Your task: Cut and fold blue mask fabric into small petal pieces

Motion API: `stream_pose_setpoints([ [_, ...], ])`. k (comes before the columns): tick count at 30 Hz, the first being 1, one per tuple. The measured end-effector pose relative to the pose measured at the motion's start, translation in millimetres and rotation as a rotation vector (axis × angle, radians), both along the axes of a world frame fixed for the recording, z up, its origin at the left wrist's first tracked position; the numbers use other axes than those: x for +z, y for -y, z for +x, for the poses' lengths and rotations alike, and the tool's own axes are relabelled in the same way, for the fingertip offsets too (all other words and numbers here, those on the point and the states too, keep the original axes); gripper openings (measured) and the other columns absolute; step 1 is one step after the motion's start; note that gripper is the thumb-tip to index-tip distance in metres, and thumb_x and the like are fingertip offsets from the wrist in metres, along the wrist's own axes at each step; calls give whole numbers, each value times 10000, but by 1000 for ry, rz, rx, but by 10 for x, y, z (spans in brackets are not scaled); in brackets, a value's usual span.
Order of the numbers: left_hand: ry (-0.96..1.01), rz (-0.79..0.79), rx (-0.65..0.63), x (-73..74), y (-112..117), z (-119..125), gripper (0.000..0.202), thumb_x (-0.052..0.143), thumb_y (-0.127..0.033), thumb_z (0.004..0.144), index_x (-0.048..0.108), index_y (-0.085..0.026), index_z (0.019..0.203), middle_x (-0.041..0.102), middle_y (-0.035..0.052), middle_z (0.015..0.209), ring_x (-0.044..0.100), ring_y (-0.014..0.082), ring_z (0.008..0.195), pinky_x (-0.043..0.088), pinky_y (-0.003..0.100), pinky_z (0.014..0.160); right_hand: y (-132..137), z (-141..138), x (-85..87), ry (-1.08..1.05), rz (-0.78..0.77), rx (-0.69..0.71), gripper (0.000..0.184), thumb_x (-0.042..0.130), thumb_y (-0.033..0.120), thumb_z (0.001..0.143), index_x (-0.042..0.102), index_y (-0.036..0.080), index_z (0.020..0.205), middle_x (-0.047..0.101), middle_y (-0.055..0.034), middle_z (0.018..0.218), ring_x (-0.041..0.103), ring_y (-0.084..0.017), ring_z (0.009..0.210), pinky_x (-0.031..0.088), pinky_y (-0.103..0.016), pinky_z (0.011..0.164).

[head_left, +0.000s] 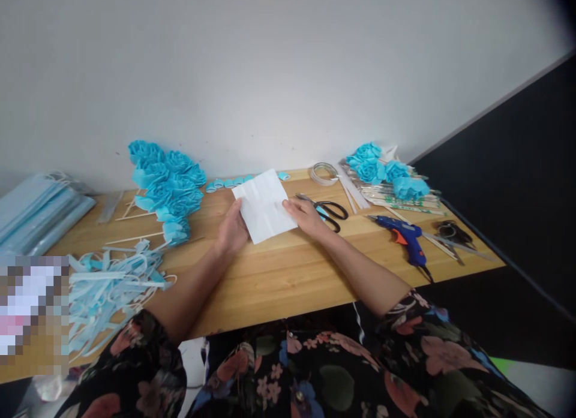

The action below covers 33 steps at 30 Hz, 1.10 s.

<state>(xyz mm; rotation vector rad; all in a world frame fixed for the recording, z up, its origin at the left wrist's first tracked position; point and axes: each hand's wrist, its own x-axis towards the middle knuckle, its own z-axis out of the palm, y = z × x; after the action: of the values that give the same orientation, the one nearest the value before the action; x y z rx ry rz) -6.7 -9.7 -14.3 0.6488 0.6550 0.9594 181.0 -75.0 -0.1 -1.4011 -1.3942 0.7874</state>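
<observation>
A thin white square sheet [266,209] with faint creases is stretched between my two hands above the wooden table. My left hand [231,229] pinches its left edge, thumb on top. My right hand [306,217] grips the right edge in the same way. Just beyond my right hand lie black-handled scissors [333,210], partly covered by it, with a bit of blue material under the handles. Behind the sheet runs a row of small blue folded pieces [230,182], partly hidden by it.
Blue fabric flowers [168,181] on sticks and a heap of cut strips [114,280] lie left, beside packed face masks [40,214]. To the right are a tape roll [323,181], more blue flowers [371,170] on bundled sticks, and a blue glue gun [408,233]. A wall borders the back.
</observation>
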Motion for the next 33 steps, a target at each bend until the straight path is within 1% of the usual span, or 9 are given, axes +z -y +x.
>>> stream_pose_setpoints([
  [2,-15,42,1,-9,38,12,376,634,-389,901,667,-139,1180,718,125,1245,617,310,1265,484,436,1103,14,-4,29,-1,8,12,532,450,674,880,356,221,617,355,36,615,356,-120,611,285,-276,587],
  [4,-49,71,-16,-22,73,17,381,685,-390,865,681,-137,1150,745,126,1174,655,311,1209,511,425,1068,12,0,30,-9,18,-21,516,468,662,869,331,226,630,340,34,632,348,-122,626,281,-277,591],
  [9,-111,122,-49,-34,118,10,437,758,-487,788,713,-148,1060,780,115,1024,703,322,1111,566,422,968,-20,6,-28,26,-1,-168,472,518,589,847,330,226,612,300,37,617,327,-123,627,272,-274,581],
  [16,-197,140,-56,-54,108,15,411,884,-440,635,748,-126,863,786,107,888,738,309,961,575,413,894,8,-33,-15,53,58,-189,493,494,589,874,311,222,598,312,35,592,325,-120,605,290,-280,580],
  [20,-182,108,-49,-65,92,19,424,858,-475,667,752,-123,878,783,115,879,745,299,897,586,422,864,25,-44,3,16,80,-199,480,501,595,877,352,220,619,327,29,611,339,-128,623,291,-277,577],
  [24,-187,78,-91,11,94,49,425,817,-492,716,748,-138,941,778,121,916,727,312,986,575,438,896,28,-77,17,-26,94,-203,444,515,572,873,407,216,632,374,20,619,359,-134,625,293,-275,560],
  [27,-266,50,-115,64,99,88,446,805,-524,710,737,-146,937,765,114,876,722,305,930,575,422,836,26,-104,9,-22,115,-190,423,524,554,870,444,209,639,416,15,618,383,-139,628,313,-278,570],
  [29,-345,89,-85,63,89,116,447,791,-550,711,722,-149,899,738,89,801,703,273,841,558,366,752,26,-116,-3,-29,111,-172,421,531,557,867,468,204,646,431,15,616,392,-139,624,319,-280,575],
  [33,-550,329,112,-18,19,151,371,731,-513,772,621,-167,697,586,4,637,552,157,652,405,251,590,32,-124,-14,-51,84,-136,428,536,565,867,479,203,645,448,15,599,400,-139,602,315,-283,561],
])
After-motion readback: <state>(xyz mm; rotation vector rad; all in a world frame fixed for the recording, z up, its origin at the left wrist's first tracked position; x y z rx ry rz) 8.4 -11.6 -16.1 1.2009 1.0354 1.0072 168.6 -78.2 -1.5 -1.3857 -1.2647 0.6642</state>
